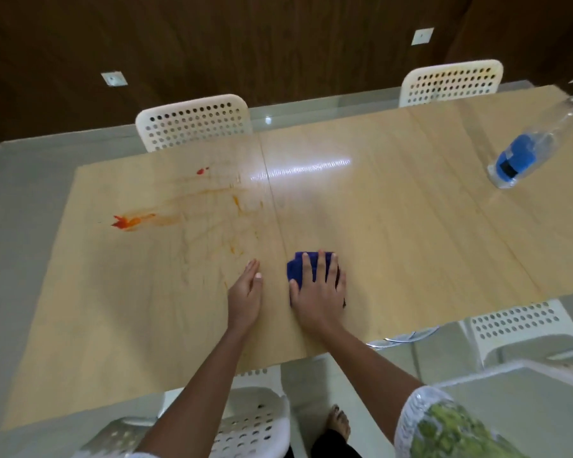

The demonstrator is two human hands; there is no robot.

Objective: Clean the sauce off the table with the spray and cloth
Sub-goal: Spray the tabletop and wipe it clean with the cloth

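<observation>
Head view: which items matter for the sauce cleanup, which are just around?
For the job:
- blue cloth, under the right hand, fingers flat
- spray bottle, far right on the table
- sauce smears, left of the left hand

Just around:
- white perforated chairs
- wall plates

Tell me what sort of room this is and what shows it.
Probably a dining area in a home or canteen: a long wooden table smeared with sauce, white perforated chairs drawn up along both sides, and dark wood wall panelling behind.
</observation>
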